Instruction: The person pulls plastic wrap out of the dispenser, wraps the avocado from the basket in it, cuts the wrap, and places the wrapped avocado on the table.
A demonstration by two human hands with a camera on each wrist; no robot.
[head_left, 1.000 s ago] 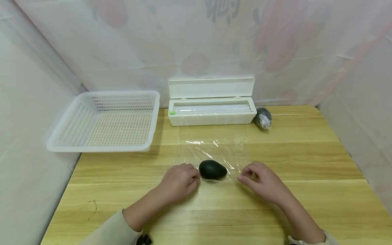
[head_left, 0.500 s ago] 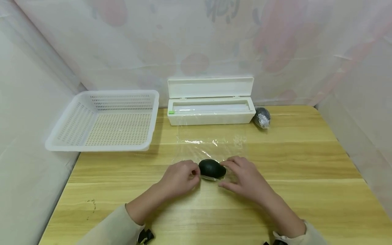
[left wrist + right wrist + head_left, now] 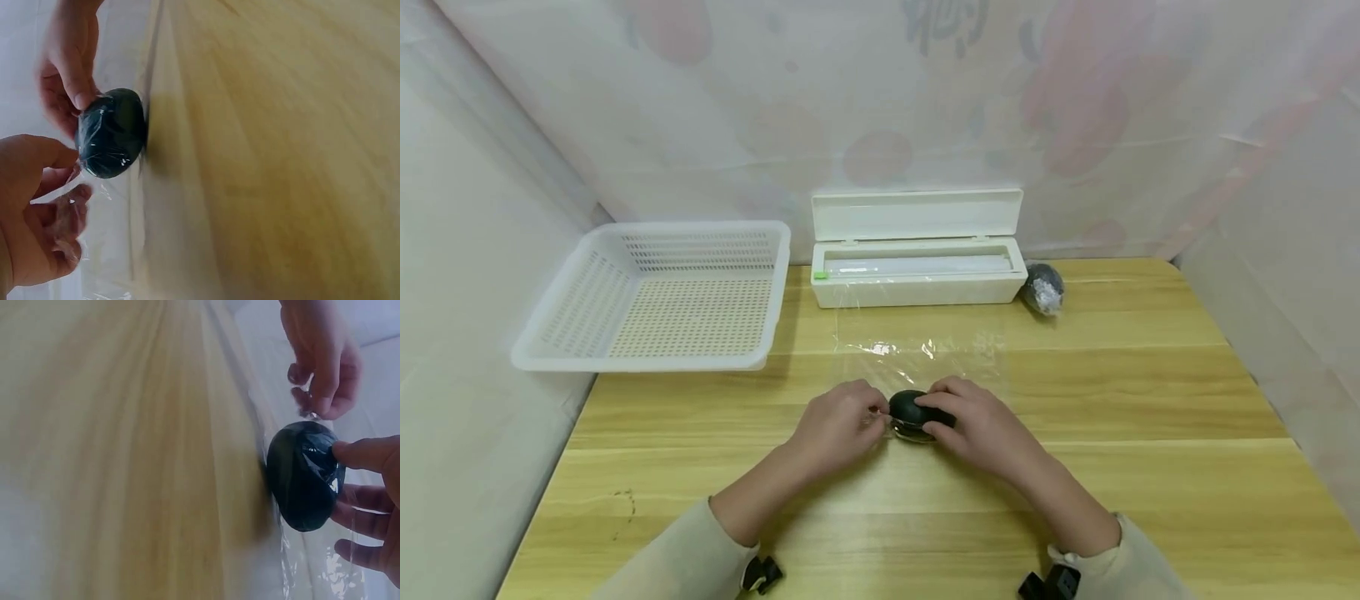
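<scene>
A dark avocado [image 3: 907,407] lies on a clear sheet of cling film [image 3: 925,354] spread on the wooden table [image 3: 1150,400]. My right hand [image 3: 936,408] is curled over the avocado from the right, thumb on top and fingers beneath, with film folded across the fruit. My left hand [image 3: 874,414] pinches the film's edge just left of the avocado. The left wrist view shows the avocado [image 3: 112,132] shiny under film and the left hand [image 3: 56,200] holding a crumpled bit of film. In the right wrist view the avocado [image 3: 303,478] sits between thumb and fingers [image 3: 362,519].
An open white cling film dispenser box [image 3: 917,283] stands behind the sheet. A white perforated basket [image 3: 662,292] sits at the back left. A small dark object wrapped in film [image 3: 1043,287] lies right of the box. Pale curtains close in the table on three sides.
My right hand has moved left from the film's right edge onto the avocado, drawing film over it. The left hand stayed beside the fruit, shifting slightly away from me.
</scene>
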